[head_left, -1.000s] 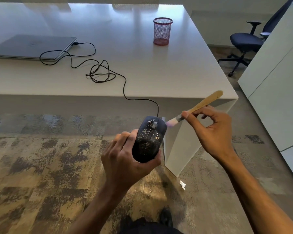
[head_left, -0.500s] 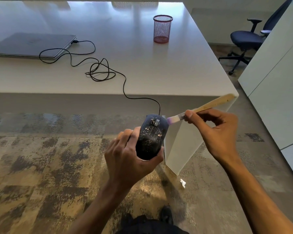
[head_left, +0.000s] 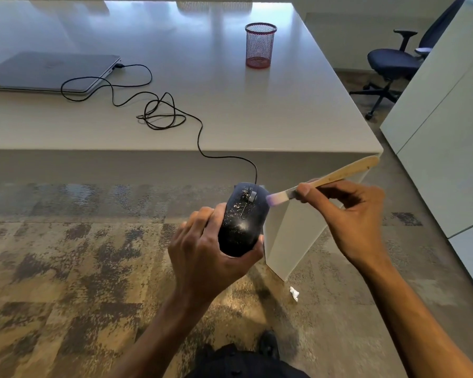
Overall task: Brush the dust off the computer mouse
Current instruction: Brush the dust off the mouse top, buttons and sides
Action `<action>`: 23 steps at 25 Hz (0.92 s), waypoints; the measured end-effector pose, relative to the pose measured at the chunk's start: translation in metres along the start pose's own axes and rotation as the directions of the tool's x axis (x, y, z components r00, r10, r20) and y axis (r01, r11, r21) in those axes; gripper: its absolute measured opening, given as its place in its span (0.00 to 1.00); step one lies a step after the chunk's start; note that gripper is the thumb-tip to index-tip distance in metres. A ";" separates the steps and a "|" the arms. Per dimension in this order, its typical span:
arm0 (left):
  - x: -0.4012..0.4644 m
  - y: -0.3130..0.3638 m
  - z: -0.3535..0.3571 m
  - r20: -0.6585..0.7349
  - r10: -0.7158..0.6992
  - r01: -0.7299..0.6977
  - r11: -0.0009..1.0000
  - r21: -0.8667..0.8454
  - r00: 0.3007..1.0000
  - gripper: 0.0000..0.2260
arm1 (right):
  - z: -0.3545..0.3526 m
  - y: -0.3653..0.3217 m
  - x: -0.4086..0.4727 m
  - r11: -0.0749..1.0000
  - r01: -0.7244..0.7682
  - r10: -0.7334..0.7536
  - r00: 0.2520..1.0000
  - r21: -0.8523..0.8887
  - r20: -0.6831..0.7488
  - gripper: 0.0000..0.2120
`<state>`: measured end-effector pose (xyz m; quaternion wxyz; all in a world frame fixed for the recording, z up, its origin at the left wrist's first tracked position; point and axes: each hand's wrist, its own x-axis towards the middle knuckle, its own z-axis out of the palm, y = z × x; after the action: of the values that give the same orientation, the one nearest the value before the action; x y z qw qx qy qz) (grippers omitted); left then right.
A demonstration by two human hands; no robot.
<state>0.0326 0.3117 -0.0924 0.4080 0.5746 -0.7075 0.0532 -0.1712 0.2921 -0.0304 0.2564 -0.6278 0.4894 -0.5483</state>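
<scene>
A black wired computer mouse (head_left: 242,219), speckled with pale dust, is held in front of the desk edge. My left hand (head_left: 208,249) grips it from below and from the left, fingers wrapped round its side. My right hand (head_left: 344,214) pinches a small brush (head_left: 328,178) with a light wooden handle. The brush's pale bristles touch the mouse's upper right edge beside the scroll wheel. The mouse's black cable (head_left: 159,115) runs up over the desk edge in loose coils to a closed laptop (head_left: 49,72).
A white desk (head_left: 257,110) fills the upper view, bearing a red mesh pen cup (head_left: 260,46). A dark office chair (head_left: 393,64) stands at the far right beside a white cabinet (head_left: 448,118). Patterned carpet lies below, with a small white scrap (head_left: 294,293) on it.
The brush handle has dropped to a flatter angle and the bristles have slid along the mouse's right front edge. Both hands have shifted slightly; the left hand's grip is unchanged.
</scene>
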 end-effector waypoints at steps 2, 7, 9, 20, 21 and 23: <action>-0.002 0.000 0.000 -0.003 0.006 -0.006 1.000 0.006 1.000 0.33 | 0.005 -0.006 -0.005 0.999 0.024 -0.029 0.995 0.049 0.095 0.03; -0.003 0.000 -0.001 -0.011 0.016 -0.016 1.000 -0.014 1.000 0.33 | 0.012 -0.001 0.000 0.995 0.054 -0.048 0.997 -0.087 0.061 0.03; -0.004 0.000 -0.002 -0.012 0.012 -0.012 1.000 -0.017 1.000 0.33 | 0.010 0.001 0.003 0.992 0.031 -0.034 0.999 -0.123 -0.029 0.02; -0.008 0.001 -0.005 -0.012 0.026 -0.027 0.999 -0.026 1.000 0.34 | 0.012 -0.001 0.001 0.989 0.040 -0.056 0.993 -0.144 -0.108 0.03; -0.008 0.001 -0.005 -0.009 0.024 -0.025 0.999 -0.030 1.000 0.34 | 0.012 -0.002 0.001 0.990 0.052 -0.067 0.991 -0.134 -0.113 0.04; -0.007 0.001 -0.005 -0.002 0.016 -0.016 1.000 -0.023 1.000 0.34 | 0.011 -0.009 -0.004 0.996 0.068 -0.071 0.996 -0.055 -0.047 0.05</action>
<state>0.0345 0.3202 -0.0928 0.4146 0.5641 -0.7124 0.0490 -0.1572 0.2970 -0.0275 0.2082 -0.6373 0.4880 -0.5588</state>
